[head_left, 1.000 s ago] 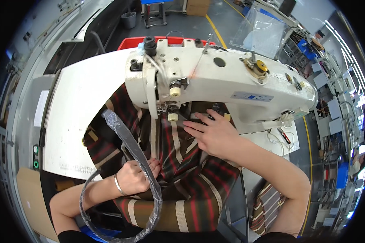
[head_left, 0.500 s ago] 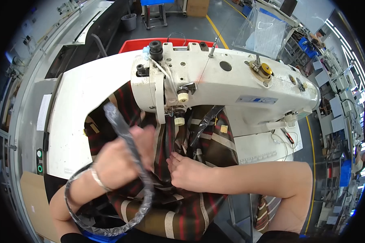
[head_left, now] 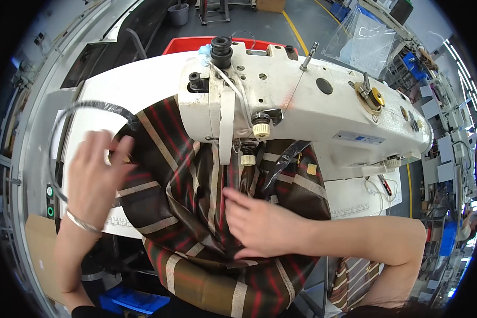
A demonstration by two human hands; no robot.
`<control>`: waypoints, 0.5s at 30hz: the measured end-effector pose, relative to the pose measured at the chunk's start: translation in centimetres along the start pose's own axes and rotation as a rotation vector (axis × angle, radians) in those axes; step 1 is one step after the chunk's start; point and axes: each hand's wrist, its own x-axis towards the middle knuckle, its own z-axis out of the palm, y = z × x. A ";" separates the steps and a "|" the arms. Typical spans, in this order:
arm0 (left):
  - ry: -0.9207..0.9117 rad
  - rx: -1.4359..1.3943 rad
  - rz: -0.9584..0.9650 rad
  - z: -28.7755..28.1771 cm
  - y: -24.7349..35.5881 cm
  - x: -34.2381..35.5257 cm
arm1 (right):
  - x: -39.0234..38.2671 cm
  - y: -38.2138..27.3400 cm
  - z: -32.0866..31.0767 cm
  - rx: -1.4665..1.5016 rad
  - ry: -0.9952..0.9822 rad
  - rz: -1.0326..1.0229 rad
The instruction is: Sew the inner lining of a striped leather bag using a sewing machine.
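Observation:
A large brown plaid piece (head_left: 196, 275), leather-like with red and beige stripes, lies gathered under the head of a white sewing machine (head_left: 297, 100). It looks like a bag. A dark strap in clear plastic wrap (head_left: 98, 104) arches out from its left side, and part of the loop passes behind my left hand. A second wrapped strap (head_left: 283, 164) rests on the piece right of the needle area. My left hand (head_left: 98, 175) is raised over the left side, fingers spread and somewhat blurred, with nothing in it. My right hand (head_left: 262, 225) lies on the plaid folds before the needle area, fingers stretched out.
The white table (head_left: 106, 79) carries the machine. A red bin (head_left: 191, 45) stands behind it. Near the right end are a small red-and-black tool (head_left: 387, 185) and a pale cord. More striped fabric (head_left: 355, 281) is at lower right, and a blue bin (head_left: 135, 301) sits below the table.
My left hand has moved left and opened away from the wrapped strap, which has swung from over my forearm to the left side. My right hand's fingers have straightened on the plaid piece.

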 end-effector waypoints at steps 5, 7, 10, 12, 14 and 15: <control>-0.207 -0.640 0.765 4.4 6.5 1.0 | -1.2 0.8 -0.5 -0.063 -0.088 0.268; -0.169 -0.647 0.735 6.1 7.9 -0.4 | -2.4 1.3 -0.9 0.058 -0.263 0.407; 0.020 -0.476 0.750 7.3 8.9 -2.0 | -3.2 2.9 -0.9 0.072 -0.253 0.414; 0.116 -0.500 0.715 7.3 9.1 -2.4 | -2.9 3.2 -0.6 0.116 -0.233 0.339; 0.030 -0.476 0.763 7.6 9.1 -2.3 | -2.4 2.8 -0.3 0.075 -0.212 0.243; 0.075 -0.492 0.770 7.8 9.1 -2.2 | -2.3 2.4 -0.2 0.020 -0.185 0.179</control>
